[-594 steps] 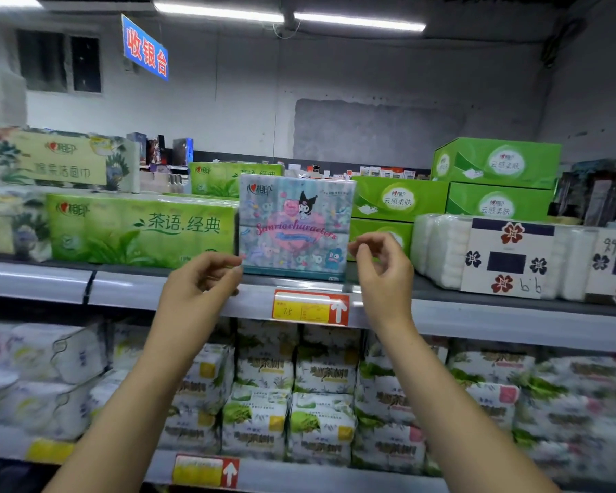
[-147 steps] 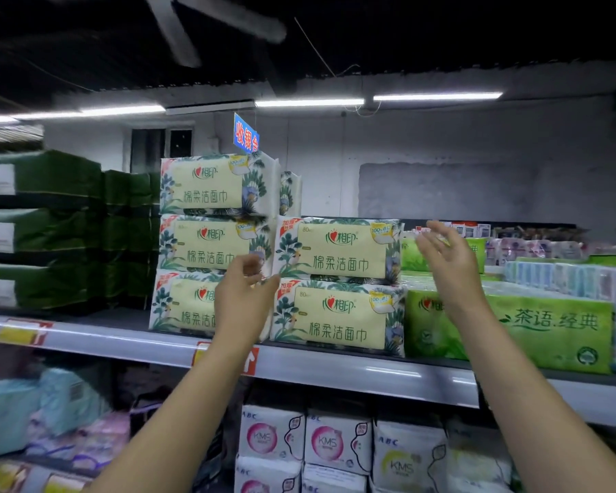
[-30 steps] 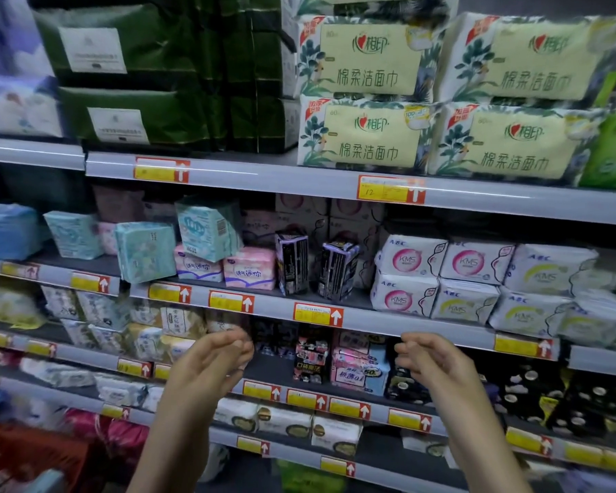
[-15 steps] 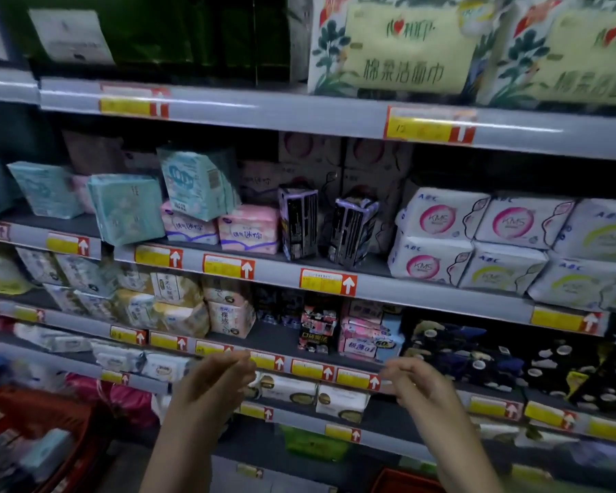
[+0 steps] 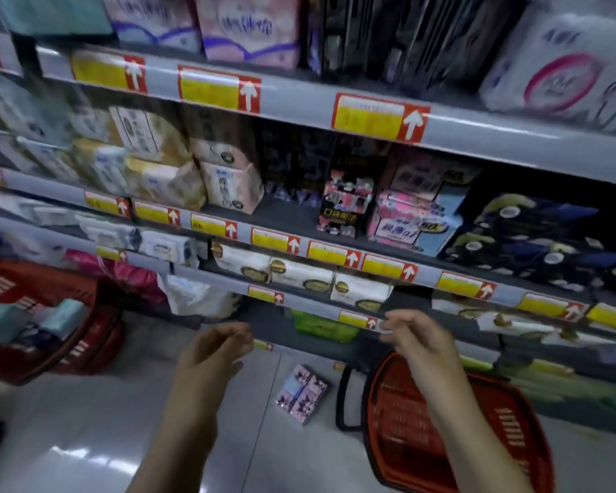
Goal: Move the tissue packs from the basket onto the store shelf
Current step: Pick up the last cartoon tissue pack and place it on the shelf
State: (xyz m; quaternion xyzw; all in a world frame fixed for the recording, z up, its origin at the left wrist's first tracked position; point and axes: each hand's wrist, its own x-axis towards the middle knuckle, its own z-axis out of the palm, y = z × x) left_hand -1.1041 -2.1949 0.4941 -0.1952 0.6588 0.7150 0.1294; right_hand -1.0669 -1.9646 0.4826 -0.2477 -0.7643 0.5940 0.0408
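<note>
1. Since 4.9 s ago the view has dropped from the top tier, where both hands reached up at stacked packs, to the lower store shelf tiers and the floor.
2. The left hand is lower than 1 s ago. It holds nothing, and its fingers are loosely curled with the thumb close to the fingertips.
3. The right hand is likewise empty and loosely curled, and hangs above the right red basket.
4. That basket is newly in full view, and the part of its inside that shows looks empty.
5. A second red basket at the left holds pale teal tissue packs, blurred by head motion.
6. 1 pink-purple pack lies on the floor between the 2 baskets, below the hands.
7. In my judgement a placement is finished and the person is bending for the next pack. Whether that is the floor pack or the left basket's load cannot be told.
</note>
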